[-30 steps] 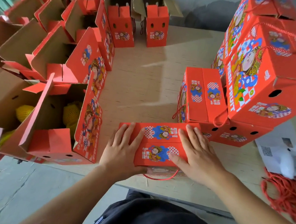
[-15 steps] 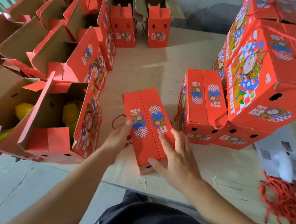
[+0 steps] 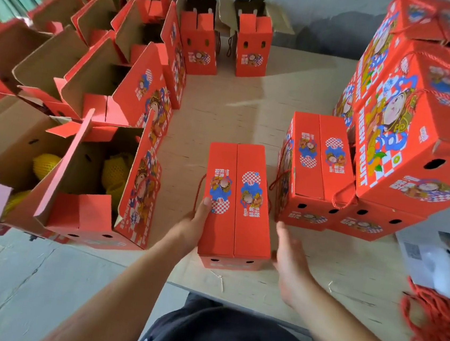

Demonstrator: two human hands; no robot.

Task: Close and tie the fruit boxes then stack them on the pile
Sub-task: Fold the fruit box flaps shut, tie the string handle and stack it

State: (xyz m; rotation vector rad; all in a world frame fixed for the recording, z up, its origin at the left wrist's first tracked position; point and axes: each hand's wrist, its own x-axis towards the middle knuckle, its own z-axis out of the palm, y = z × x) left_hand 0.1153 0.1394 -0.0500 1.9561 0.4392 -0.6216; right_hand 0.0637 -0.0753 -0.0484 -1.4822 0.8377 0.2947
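A closed red fruit box (image 3: 238, 202) stands upright near the front edge of the counter (image 3: 233, 110). The left hand (image 3: 195, 220) holds its left side, thumb on the top flap; the right hand (image 3: 291, 256) is open just beside its right side. To the right rises a pile of closed boxes (image 3: 405, 139). On the left stand open boxes (image 3: 84, 172) with yellow netted fruit (image 3: 115, 172). Red cord (image 3: 435, 320) lies at the near right.

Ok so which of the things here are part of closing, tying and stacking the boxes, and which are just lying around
Part of the job:
closed box with the left hand on its side
right hand, open beside it
pile of closed boxes
open boxes with netted fruit
red cord bundle

Lying about:
white device
printed sheet under it
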